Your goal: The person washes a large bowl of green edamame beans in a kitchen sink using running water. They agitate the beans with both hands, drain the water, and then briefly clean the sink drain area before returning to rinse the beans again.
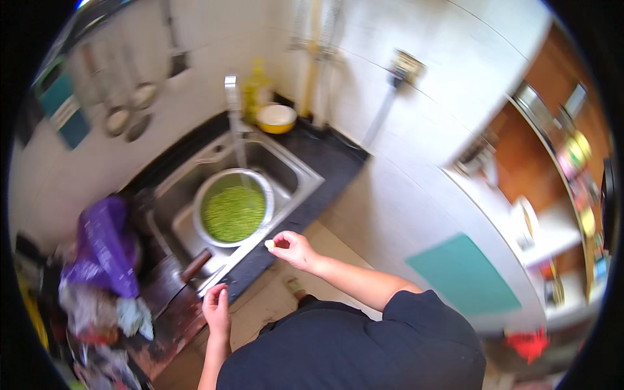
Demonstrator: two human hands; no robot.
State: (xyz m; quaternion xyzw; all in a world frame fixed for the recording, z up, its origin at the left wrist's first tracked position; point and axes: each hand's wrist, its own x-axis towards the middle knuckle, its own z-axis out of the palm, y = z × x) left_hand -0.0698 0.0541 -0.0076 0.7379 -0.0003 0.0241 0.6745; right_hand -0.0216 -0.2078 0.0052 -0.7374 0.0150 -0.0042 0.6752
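My right hand (294, 251) is closed in a pinch on a small pale yellowish piece (269, 244), just off the near edge of the sink (305, 184). My left hand (216, 307) hangs empty by the sink's left front corner, fingers loosely apart. Close to it lies a broad-bladed knife with a brown handle (197, 265). Inside the sink stands a round metal pot (201, 227) filled with small green pieces (234, 213), perhaps chopped beans or peas. From the faucet (231, 91) a stream of water runs into the pot.
Left of the sink sit a purple plastic bag (104, 244) and crumpled clear bags (91, 312). A yellow bowl (275, 119) and a yellow bottle (257, 91) stand behind the faucet. Ladles (118, 120) hang on the wall. Shelves (552, 227) stand at the right.
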